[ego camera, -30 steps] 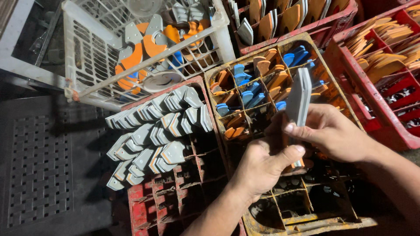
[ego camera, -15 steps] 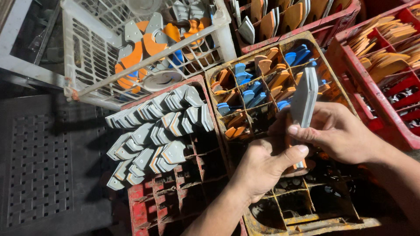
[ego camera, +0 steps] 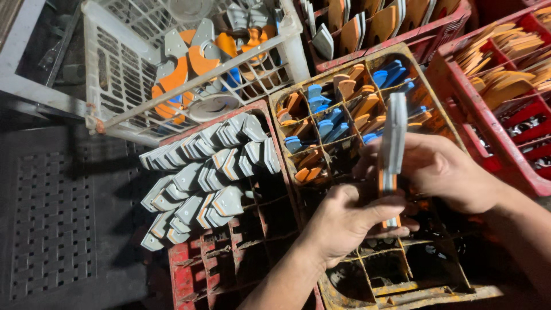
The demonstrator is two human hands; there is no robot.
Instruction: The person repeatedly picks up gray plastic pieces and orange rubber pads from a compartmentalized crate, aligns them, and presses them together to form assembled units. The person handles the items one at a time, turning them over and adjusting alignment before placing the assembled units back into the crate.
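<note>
My left hand (ego camera: 347, 224) and my right hand (ego camera: 445, 172) both grip a stack of flat grey and orange pieces (ego camera: 393, 143), held upright on edge above a yellow divided crate (ego camera: 402, 287). The left hand clasps the stack's lower end, the right hand pinches its middle from the right. The crate's far cells hold orange and blue flat pieces (ego camera: 336, 112); its near cells look dark and their contents are unclear.
A red divided crate (ego camera: 195, 270) to the left holds rows of grey pieces (ego camera: 206, 172). A white plastic basket (ego camera: 120, 74) behind holds mixed orange, grey and blue pieces. More red crates (ego camera: 505, 132) with orange pieces stand at right and back. A black perforated mat (ego camera: 46, 212) lies at left.
The stack has turned more edge-on to me and shifted slightly left and down between my hands. Both hands keep their grip.
</note>
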